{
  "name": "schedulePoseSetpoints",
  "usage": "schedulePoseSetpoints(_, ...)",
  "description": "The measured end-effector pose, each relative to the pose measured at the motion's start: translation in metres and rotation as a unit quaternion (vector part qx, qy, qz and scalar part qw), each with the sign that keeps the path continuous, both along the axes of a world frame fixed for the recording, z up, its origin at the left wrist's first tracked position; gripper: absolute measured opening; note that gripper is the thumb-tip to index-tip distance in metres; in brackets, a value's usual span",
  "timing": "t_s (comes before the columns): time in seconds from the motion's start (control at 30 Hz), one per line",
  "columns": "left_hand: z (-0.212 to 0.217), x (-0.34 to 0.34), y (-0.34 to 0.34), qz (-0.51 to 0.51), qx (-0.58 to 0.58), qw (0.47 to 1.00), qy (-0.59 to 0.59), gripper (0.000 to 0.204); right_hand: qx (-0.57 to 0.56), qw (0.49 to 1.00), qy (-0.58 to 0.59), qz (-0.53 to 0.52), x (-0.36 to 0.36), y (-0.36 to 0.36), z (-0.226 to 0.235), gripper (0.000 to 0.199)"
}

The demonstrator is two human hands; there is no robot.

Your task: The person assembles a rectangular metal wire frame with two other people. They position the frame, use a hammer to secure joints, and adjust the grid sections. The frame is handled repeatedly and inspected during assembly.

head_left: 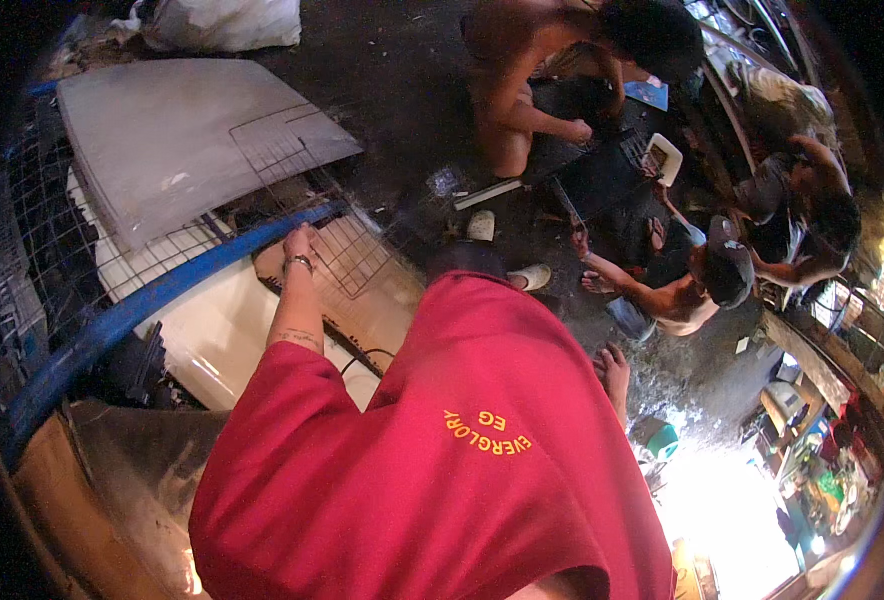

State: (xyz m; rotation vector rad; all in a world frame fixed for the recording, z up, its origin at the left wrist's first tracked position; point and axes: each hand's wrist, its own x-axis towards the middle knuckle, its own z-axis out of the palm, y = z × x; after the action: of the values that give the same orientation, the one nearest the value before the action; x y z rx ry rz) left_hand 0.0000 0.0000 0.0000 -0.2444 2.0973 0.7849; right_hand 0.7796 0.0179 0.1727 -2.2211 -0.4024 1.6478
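My left hand point(303, 243) is closed over the edge of a long blue rail point(177, 280), next to a wire grid point(177, 240). Its forearm crosses above a brown board point(347, 265) and pale panels point(217, 330) lying below the rail. A large grey sheet point(197, 135) rests on the grid beyond. Down at my right side, partly hidden by my red shirt, hangs my right hand point(612, 370). Its visible fingers are slightly apart, and nothing shows in them.
Several people point(727, 270) crouch or sit low at the right and far side, around a dark flat piece point(587, 180). A white container point(662, 158) is held there. A white sack point(227, 22) lies at the far left. Mixed clutter point(827, 480) fills the right edge beside bright light.
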Motion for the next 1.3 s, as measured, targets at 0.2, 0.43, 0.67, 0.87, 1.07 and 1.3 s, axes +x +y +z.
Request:
schedulePoseSetpoints(0.2, 0.052, 0.054, 0.040, 0.012, 0.025, 0.998, 0.061, 0.023, -0.026, 0.998, -0.051, 0.023, 0.010, -0.030, -0.006, 0.044)
schedulePoseSetpoints(0.43, 0.047, 0.106, 0.097, -0.008, 0.180, 0.984, -0.002, 0.045, -0.041, 0.996, -0.075, -0.028, -0.001, -0.047, -0.002, 0.043)
schedulePoseSetpoints(0.67, 0.025, 0.107, 0.127, 0.029, 0.217, 0.970, -0.109, 0.040, 0.024, 0.995, -0.094, -0.038, -0.022, -0.050, -0.014, 0.041)
schedulePoseSetpoints(0.87, 0.043, 0.115, 0.143, 0.020, 0.186, 0.975, -0.117, 0.035, 0.003, 0.996, -0.085, -0.025, -0.038, -0.066, -0.022, 0.041)
schedulePoseSetpoints(1.07, 0.052, 0.115, 0.144, 0.022, 0.172, 0.976, -0.128, 0.031, 0.011, 0.994, -0.108, 0.006, -0.035, -0.086, -0.046, 0.041)
schedulePoseSetpoints(1.3, 0.054, 0.116, 0.129, 0.023, 0.183, 0.973, -0.137, 0.033, 0.024, 0.987, -0.152, 0.035, -0.022, -0.089, -0.072, 0.040)
